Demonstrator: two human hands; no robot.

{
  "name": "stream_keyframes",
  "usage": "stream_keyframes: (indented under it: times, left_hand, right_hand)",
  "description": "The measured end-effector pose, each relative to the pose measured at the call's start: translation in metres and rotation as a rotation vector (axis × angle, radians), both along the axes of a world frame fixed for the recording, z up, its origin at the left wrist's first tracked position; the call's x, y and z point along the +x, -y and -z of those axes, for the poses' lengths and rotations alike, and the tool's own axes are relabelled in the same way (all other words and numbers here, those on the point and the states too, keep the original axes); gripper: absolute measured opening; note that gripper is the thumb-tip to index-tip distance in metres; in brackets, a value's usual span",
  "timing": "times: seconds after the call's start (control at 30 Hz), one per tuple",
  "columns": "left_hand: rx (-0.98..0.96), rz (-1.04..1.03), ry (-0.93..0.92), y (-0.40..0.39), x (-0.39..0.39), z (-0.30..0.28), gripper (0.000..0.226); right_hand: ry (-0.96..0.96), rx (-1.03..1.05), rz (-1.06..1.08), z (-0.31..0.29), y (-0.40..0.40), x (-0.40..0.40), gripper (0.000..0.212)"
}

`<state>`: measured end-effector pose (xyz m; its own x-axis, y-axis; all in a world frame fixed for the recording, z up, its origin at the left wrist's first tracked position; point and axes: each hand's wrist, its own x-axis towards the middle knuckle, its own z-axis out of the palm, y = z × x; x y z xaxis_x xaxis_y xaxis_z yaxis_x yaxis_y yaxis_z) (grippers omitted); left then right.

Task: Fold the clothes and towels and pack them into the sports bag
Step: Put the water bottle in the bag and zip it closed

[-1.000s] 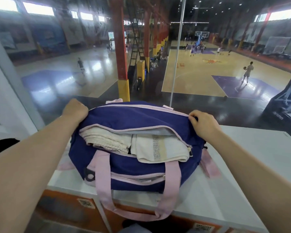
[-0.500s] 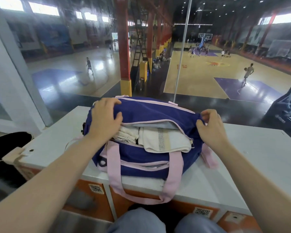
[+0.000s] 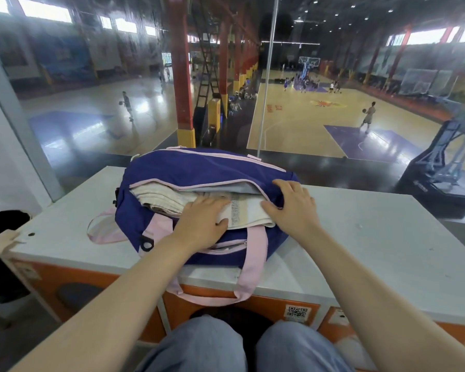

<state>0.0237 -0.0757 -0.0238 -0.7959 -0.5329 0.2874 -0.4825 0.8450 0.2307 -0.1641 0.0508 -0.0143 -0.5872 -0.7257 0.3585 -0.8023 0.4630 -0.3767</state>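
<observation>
Left hand (image 3: 199, 221) flat, pressing towels (image 3: 242, 213) inside open bag (image 3: 199, 173); right hand (image 3: 293, 208) spread on bag's right end, gripping nothing.

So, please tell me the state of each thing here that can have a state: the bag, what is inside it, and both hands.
Navy fabric sports bag with pink trim: main zip open, lying on the white tabletop.
Cream folded towels: packed inside, bulging out of the opening.
Pink carry strap: hanging over the table edge.
Left hand: flat, pressing the towels.
Right hand: fingers spread, on the bag's right end.
</observation>
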Motion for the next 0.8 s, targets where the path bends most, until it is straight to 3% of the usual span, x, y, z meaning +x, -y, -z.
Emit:
stream_keyframes:
  times: [0.1, 0.2, 0.27, 0.43, 0.5, 0.57, 0.6, 0.67, 0.73, 0.8]
  left_hand:
    - [-0.026, -0.03, 0.136, -0.005, 0.001, 0.015, 0.054]
    - [-0.052, -0.025, 0.206, -0.006, 0.003, 0.029, 0.057]
    - [-0.074, -0.024, 0.247, -0.007, 0.003, 0.032, 0.059]
    - [0.035, 0.025, 0.311, -0.004, 0.005, 0.023, 0.059]
    - [0.202, 0.089, 0.21, 0.004, 0.01, 0.01, 0.054]
    - [0.326, 0.103, -0.058, 0.011, 0.024, -0.007, 0.041]
    - [0.26, 0.074, -0.183, 0.017, 0.032, -0.016, 0.035]
    - [-0.068, -0.053, -0.333, 0.036, 0.047, -0.028, 0.03]
    - [-0.298, -0.223, -0.321, 0.057, 0.057, -0.035, 0.04]
    - [-0.343, -0.333, -0.204, 0.076, 0.06, -0.037, 0.055]
  right_hand:
    - [-0.171, 0.08, -0.022, -0.01, 0.013, 0.002, 0.053]
    - [-0.227, 0.083, -0.13, -0.022, 0.028, 0.004, 0.034]
    - [-0.164, 0.062, -0.149, -0.037, 0.034, 0.007, 0.023]
    - [-0.027, -0.063, -0.078, -0.085, 0.04, -0.001, 0.032]
    - [-0.023, -0.035, -0.08, -0.095, 0.042, -0.001, 0.029]
    - [-0.008, -0.014, -0.105, -0.099, 0.044, -0.001, 0.025]
    - [0.001, -0.013, -0.123, -0.1, 0.045, -0.001, 0.022]
    - [0.01, -0.021, -0.162, -0.103, 0.047, -0.001, 0.022]
    - [0.025, -0.022, -0.186, -0.104, 0.05, -0.002, 0.026]
    - [0.044, -0.03, -0.203, -0.104, 0.052, -0.002, 0.026]
